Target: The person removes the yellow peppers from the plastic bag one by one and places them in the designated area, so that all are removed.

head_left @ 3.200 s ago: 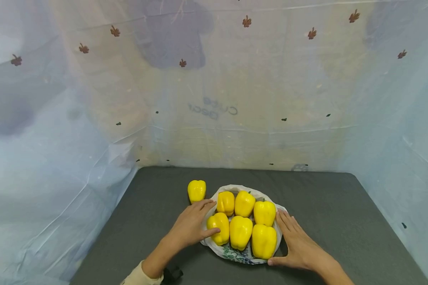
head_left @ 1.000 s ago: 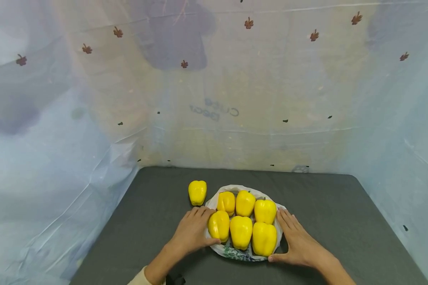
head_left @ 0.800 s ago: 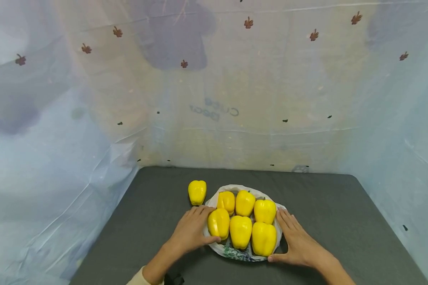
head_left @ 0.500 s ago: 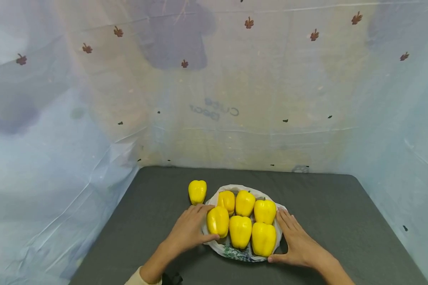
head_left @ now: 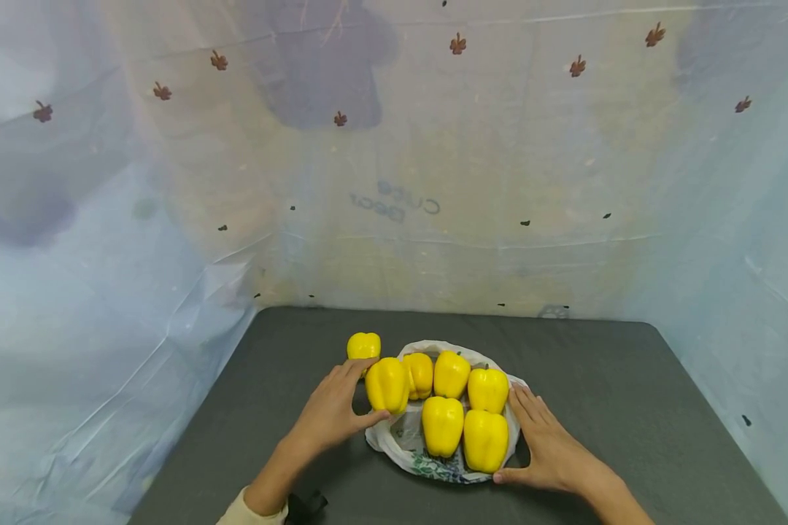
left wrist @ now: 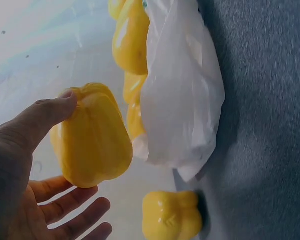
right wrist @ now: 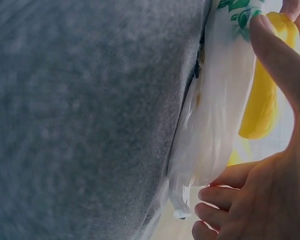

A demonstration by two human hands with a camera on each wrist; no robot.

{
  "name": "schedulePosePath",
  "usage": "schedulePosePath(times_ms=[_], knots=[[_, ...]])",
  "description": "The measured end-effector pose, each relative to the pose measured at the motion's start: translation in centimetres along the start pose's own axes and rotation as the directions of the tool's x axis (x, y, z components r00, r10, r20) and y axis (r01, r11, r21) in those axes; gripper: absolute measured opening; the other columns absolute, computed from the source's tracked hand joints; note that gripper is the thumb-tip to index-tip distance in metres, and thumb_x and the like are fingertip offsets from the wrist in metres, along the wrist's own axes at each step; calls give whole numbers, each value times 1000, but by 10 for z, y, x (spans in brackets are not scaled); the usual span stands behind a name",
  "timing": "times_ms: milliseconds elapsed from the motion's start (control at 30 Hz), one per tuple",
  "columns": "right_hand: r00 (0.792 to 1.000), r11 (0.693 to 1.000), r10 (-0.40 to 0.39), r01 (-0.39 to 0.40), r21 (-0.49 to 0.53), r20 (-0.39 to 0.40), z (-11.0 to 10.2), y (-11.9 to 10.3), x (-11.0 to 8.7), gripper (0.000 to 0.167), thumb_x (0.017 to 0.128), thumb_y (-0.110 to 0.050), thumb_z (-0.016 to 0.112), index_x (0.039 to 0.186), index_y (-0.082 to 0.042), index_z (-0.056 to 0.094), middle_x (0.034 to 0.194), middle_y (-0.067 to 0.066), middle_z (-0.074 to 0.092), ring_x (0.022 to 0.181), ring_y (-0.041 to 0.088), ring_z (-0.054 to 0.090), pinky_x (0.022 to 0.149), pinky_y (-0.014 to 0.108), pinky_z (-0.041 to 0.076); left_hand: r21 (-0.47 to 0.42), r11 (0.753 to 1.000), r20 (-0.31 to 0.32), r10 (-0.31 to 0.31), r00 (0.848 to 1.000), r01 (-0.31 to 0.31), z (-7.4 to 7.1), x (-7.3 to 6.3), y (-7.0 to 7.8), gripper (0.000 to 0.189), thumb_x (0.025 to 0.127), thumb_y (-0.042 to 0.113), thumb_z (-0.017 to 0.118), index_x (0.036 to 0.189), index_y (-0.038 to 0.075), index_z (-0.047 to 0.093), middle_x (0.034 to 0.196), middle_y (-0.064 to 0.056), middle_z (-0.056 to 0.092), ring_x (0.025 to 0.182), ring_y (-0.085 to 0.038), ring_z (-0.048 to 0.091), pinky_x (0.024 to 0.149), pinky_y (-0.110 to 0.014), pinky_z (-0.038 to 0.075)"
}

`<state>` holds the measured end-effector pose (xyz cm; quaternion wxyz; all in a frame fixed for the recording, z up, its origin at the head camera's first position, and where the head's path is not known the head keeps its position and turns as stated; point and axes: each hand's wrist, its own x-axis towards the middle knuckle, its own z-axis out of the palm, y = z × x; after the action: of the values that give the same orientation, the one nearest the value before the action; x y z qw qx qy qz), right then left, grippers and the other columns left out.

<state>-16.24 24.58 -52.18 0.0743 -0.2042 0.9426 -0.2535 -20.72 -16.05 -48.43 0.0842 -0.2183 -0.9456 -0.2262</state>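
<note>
My left hand [head_left: 328, 405] holds a yellow bell pepper [head_left: 389, 386] between thumb and fingertips. In the head view this pepper overlaps the left rim of a white plastic bag [head_left: 382, 437] with a rolled-down edge and a green-blue print. From the left wrist, the held pepper [left wrist: 92, 140] shows raised beside the bag [left wrist: 184, 90]. Several other yellow bell peppers [head_left: 443, 426] sit in the bag, with a bare patch of its inside at the front left. My right hand [head_left: 554, 452] rests along the bag's right side, thumb at the front, fingers fairly straight and spread.
A single yellow bell pepper [head_left: 363, 345] stands on the dark grey table [head_left: 584, 379] behind my left hand, left of the bag. Pale plastic sheeting [head_left: 394, 160] with leaf prints hangs behind the table and at both sides.
My left hand has lifted the front-left bell pepper from its place in the bag and carried it left and back over the rim. The right hand has stayed in place.
</note>
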Motion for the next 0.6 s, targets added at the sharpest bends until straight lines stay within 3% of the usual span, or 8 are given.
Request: schedulePosePath(times_ms=[67,133,300,367,467,600], knots=[[1000,1000,10,-10,2,5,0,0,0,143,74,-79,83,170,2,15,179,23,7,164,45,7,130,29,-14,17,1000,-8,-6,1000,6,-2,1,-3,96,84,58,89,161,18,48,153,-6,56,126,-31,61,102,-57,55],[1000,1000,7,-7,2,2,0,0,0,143,74,-79,83,170,2,15,178,23,7,164,46,7,128,26,-15,28,1000,-15,-12,1000,13,-5,2,-6,95,84,57,89,161,18,47,152,-7,56,125,-31,61,102,-56,55],[1000,1000,-8,8,-2,-5,-1,-1,-1,143,74,-78,84,170,4,16,178,25,8,163,48,9,132,61,6,25,999,-42,-27,999,28,-13,3,-15,96,84,53,91,161,17,47,153,-7,54,131,-32,58,108,-56,53],[1000,1000,-2,2,0,0,-1,-1,-1,143,74,-78,84,170,3,15,178,25,7,163,48,8,132,62,7,24,999,-71,-20,997,22,-16,3,-20,96,83,50,93,160,15,47,152,-8,55,131,-34,59,108,-57,53],[1000,1000,7,-7,2,4,-1,-1,-1,144,74,-79,83,170,2,14,178,23,7,164,46,8,134,44,-4,26,1000,-116,-9,993,12,-20,3,-26,97,82,46,94,160,14,48,150,-8,57,128,-34,60,105,-58,54],[1000,1000,12,-12,6,3,1,-1,0,144,74,-79,83,170,2,14,178,23,7,164,46,7,120,15,-21,34,999,-147,-8,989,13,-24,4,-35,96,82,43,95,161,13,48,150,-10,57,125,-35,60,103,-59,55]])
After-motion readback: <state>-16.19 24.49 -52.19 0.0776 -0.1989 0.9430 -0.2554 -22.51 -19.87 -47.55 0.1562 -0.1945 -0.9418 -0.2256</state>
